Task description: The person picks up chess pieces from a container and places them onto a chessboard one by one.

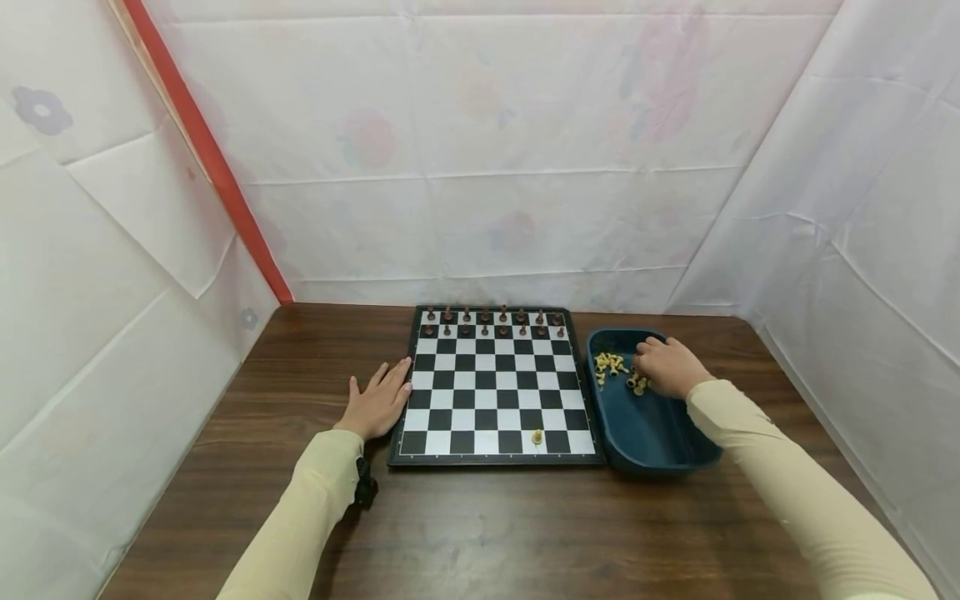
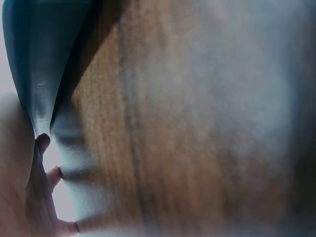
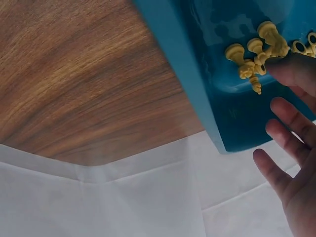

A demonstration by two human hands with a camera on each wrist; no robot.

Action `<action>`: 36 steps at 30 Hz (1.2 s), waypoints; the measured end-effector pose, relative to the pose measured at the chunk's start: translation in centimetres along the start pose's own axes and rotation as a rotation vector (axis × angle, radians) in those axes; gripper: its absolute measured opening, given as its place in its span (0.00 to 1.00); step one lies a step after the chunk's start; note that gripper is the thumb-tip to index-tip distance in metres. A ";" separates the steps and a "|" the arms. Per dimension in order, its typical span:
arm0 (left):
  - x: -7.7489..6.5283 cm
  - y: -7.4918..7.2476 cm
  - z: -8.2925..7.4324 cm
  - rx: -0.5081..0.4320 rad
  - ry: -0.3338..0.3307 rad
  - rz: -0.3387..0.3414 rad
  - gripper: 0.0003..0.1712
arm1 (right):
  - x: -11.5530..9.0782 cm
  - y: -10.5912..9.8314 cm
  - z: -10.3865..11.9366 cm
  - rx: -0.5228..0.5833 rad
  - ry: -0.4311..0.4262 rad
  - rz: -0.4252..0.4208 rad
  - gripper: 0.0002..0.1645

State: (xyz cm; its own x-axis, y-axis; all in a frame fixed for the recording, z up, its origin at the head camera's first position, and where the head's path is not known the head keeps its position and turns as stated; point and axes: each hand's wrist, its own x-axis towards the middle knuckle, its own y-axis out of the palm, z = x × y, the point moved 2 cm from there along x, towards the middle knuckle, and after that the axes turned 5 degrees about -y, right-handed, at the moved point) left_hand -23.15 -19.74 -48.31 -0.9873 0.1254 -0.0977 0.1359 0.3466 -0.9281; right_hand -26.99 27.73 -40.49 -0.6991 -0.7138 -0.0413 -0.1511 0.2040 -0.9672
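Note:
A black-and-white chessboard [image 1: 486,379] lies on the table with two rows of dark red-brown chess pieces [image 1: 484,322] along its far side. One yellow chess piece [image 1: 537,437] stands on the nearest row, right of centre. My left hand [image 1: 377,402] rests at the board's left edge with its fingers spread. My right hand [image 1: 670,367] reaches into the blue tray [image 1: 655,435] beside the board. In the right wrist view its thumb [image 3: 291,71] is right at the yellow chess pieces [image 3: 256,57], while the other visible fingers [image 3: 274,170] are spread apart.
More yellow pieces [image 1: 609,363] lie in a loose heap at the tray's left side. The brown wooden table [image 1: 480,533] extends around the board. White patterned sheeting [image 1: 480,167] hangs behind and on both sides, with a red strip [image 1: 213,158] at the left corner.

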 end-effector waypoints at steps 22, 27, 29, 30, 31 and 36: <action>0.0 0.1 -0.1 0.007 -0.016 -0.001 0.32 | 0.3 1.0 0.6 -0.018 -0.078 -0.061 0.11; 0.1 0.1 -0.1 0.005 -0.011 -0.009 0.32 | 0.2 0.6 0.7 -0.013 -0.076 -0.054 0.10; 0.1 0.1 -0.1 0.003 -0.012 -0.008 0.32 | 0.2 0.5 0.7 -0.016 -0.077 -0.055 0.09; 0.1 0.1 -0.1 0.001 -0.013 -0.007 0.32 | 0.3 0.5 0.7 -0.020 -0.077 -0.053 0.09; 0.1 0.1 -0.1 0.000 -0.015 -0.004 0.32 | 0.2 0.5 0.7 -0.026 -0.077 -0.054 0.08; 0.1 0.2 -0.1 0.001 -0.022 0.004 0.33 | 0.2 0.2 0.8 -0.036 -0.084 -0.065 0.09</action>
State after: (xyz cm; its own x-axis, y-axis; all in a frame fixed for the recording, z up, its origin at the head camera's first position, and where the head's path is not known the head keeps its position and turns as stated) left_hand -23.22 -19.61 -48.45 -0.9884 0.1060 -0.1092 0.1396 0.3452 -0.9281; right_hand -26.56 27.08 -40.91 -0.6265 -0.7794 -0.0009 -0.2206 0.1785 -0.9589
